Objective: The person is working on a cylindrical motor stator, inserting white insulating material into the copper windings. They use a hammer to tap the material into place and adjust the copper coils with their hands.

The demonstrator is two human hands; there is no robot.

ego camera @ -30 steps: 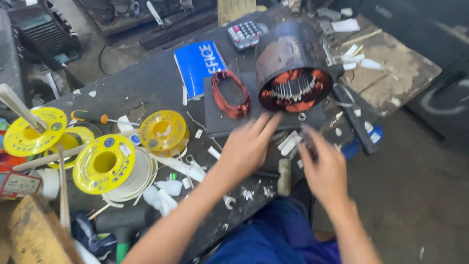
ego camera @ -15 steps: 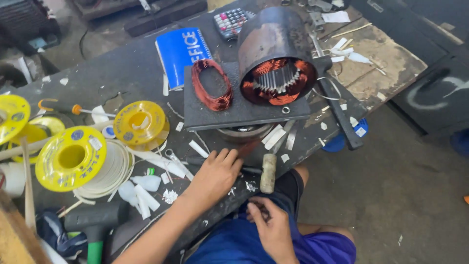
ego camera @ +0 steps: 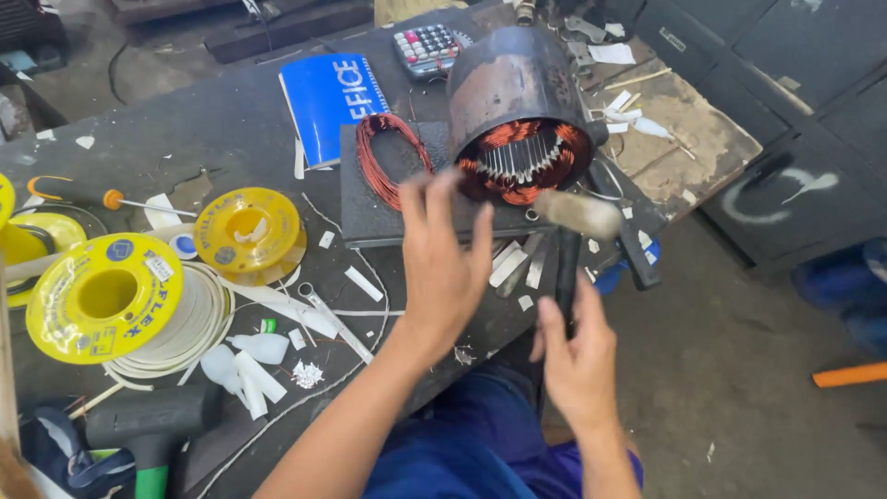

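Observation:
My right hand point(ego camera: 577, 356) grips the dark handle of a small mallet point(ego camera: 577, 214), whose pale head is raised and blurred just below the motor stator. My left hand point(ego camera: 443, 254) hovers open above the bench, fingers spread, in front of the dark flat plate point(ego camera: 370, 212). On that plate lies a motor stator point(ego camera: 517, 111), a rusty dark cylinder with copper windings showing at its open end. A loose coil of copper wire point(ego camera: 383, 157) rests on the plate to its left.
A blue notebook point(ego camera: 333, 97) and a calculator point(ego camera: 430, 48) lie at the back. Yellow spools point(ego camera: 249, 231) and a reel of white sleeving point(ego camera: 115, 300) sit at left, with a screwdriver point(ego camera: 83, 194), a black mallet point(ego camera: 152, 425) and white paper strips. Dark cabinets point(ego camera: 795, 120) stand right.
Both hands rose from the bench edge. My right hand now lifts the mallet toward the stator, and my left hand has left the bench top and spread open.

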